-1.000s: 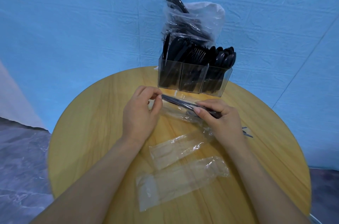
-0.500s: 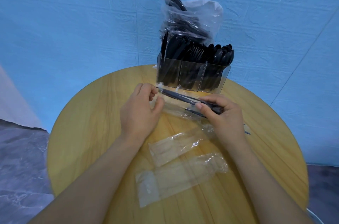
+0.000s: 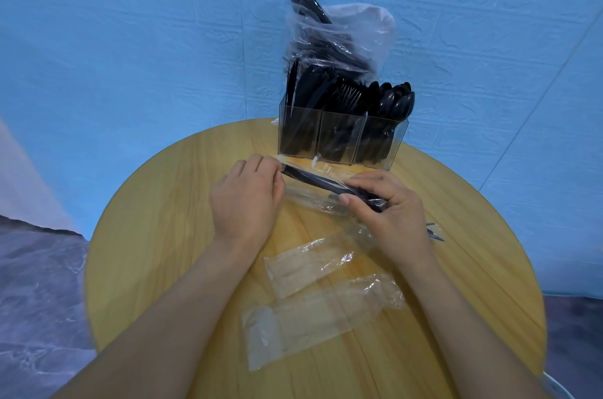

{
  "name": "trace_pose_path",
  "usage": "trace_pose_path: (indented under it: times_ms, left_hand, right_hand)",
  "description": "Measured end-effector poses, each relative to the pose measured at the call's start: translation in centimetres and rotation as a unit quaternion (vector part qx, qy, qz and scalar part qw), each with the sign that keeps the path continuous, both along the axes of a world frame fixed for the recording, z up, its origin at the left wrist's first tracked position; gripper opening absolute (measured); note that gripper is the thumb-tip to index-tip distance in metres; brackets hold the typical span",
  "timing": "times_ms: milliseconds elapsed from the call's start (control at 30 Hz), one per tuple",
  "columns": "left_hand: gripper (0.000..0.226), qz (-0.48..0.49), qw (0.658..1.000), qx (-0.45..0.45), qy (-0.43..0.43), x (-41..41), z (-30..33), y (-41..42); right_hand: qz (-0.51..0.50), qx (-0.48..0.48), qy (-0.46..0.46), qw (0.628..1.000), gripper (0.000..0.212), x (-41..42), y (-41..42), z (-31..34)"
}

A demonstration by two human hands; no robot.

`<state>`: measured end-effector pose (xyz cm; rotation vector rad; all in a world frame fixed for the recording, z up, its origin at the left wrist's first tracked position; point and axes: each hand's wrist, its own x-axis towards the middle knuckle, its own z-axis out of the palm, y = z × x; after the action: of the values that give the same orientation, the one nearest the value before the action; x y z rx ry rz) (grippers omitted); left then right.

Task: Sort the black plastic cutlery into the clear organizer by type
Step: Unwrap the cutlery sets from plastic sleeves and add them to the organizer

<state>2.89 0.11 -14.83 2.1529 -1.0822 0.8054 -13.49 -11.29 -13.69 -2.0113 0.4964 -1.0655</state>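
Note:
A clear three-compartment organizer (image 3: 396,144) stands at the table's far edge, with black knives in its left cell, forks in the middle and spoons on the right. Just in front of it I hold a clear-wrapped pack of black cutlery (image 3: 313,181) between both hands. My left hand (image 3: 246,199) pinches the wrapper's left end. My right hand (image 3: 390,212) grips the pack's right end, thumb on top. Behind the organizer leans a clear plastic bag (image 3: 339,39) stuffed with more black cutlery.
Two empty clear wrappers lie on the round wooden table (image 3: 146,251), one (image 3: 306,263) mid-table and a longer one (image 3: 313,317) nearer me. Another wrapped piece (image 3: 435,230) pokes out beyond my right wrist. A blue wall rises right behind the table.
Both hands with the wrapped pack have shifted slightly away from me, closer to the organizer. My left hand's fingers have moved onto the wrapper's left tip.

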Motion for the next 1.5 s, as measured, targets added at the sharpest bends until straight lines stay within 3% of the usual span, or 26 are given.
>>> trace_pose_path:
  times_ms: [133, 333, 433, 633, 767, 933, 1000, 1100, 1367, 1500]
  left_hand:
    - [0.02, -0.039, 0.999, -0.003, 0.027, 0.3, -0.3, 0.0]
    - [0.014, -0.059, 0.996, -0.021, 0.07, -0.3, 0.1, 0.2]
    - [0.022, -0.066, 0.996, -0.016, 0.063, -0.3, 0.1, 0.1]
    - [0.004, -0.054, 0.998, 0.008, 0.029, -0.3, 0.1, 0.0]
    - [0.009, -0.065, 0.998, 0.002, 0.019, -0.2, 0.3, 0.1]
    - [0.014, -0.082, 0.991, -0.04, 0.099, -0.3, 0.3, 0.3]
    - [0.013, -0.121, 0.966, -0.099, 0.204, -0.2, 0.3, 0.1]
    - [0.019, -0.187, 0.905, -0.178, 0.337, -0.6, 1.0, -0.1]
    - [0.022, -0.249, 0.777, -0.275, 0.509, -0.6, 1.4, -0.2]
    - [0.024, -0.258, 0.728, -0.303, 0.559, -0.7, 1.5, -0.2]
  right_hand:
    - [-0.031, 0.024, 0.034, 0.999, 0.03, -0.1, -0.4, -0.2]
    - [-0.014, 0.012, 0.048, 0.999, 0.014, -0.1, -0.4, -0.2]
    - [0.002, 0.002, 0.038, 0.999, 0.016, 0.0, -0.3, 0.0]
    - [0.009, 0.017, 0.029, 0.999, 0.018, -0.1, -0.2, 0.1]
    - [-0.011, 0.02, 0.004, 1.0, 0.014, -0.1, -0.4, 0.1]
    - [0.0, 0.046, 0.017, 0.999, 0.018, 0.0, -0.4, 0.0]
    - [-0.002, 0.036, 0.012, 0.999, 0.01, 0.1, -0.6, 0.0]
    - [-0.01, 0.035, -0.007, 0.999, 0.018, 0.0, -0.9, 0.0]
    - [-0.008, 0.051, -0.029, 0.998, 0.018, 0.2, -0.9, 0.1]
    - [-0.005, 0.049, -0.03, 0.998, 0.024, 0.4, -0.8, 0.0]
